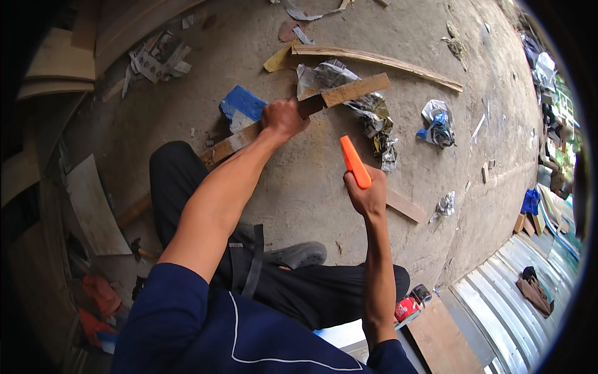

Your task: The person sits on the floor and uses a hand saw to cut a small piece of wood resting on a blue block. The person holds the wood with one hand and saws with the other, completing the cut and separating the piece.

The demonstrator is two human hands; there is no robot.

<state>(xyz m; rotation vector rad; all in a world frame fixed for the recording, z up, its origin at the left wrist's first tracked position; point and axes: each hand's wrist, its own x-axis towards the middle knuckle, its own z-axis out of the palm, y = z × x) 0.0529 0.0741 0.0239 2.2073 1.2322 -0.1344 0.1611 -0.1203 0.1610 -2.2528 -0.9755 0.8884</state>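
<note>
My left hand (284, 118) is closed around a narrow wooden board (356, 89), which slants from beside my left knee up to the right. Just right of my fist, a dark band crosses the board. A blue-painted block (243, 107) lies by the board, left of that hand. My right hand (367, 194) grips a bright orange tapered tool (354, 163), its narrow end pointing away from me. The tool's kind does not show clearly, and it is apart from the board.
Beyond the board lie a long split wood strip (380, 62) and crumpled silver sheeting (327, 76). A short wood piece (406, 207) lies beside my right hand. A hammer (142, 250) rests at left, a red can (408, 308) by my right knee. Corrugated metal (498, 305) lies at right.
</note>
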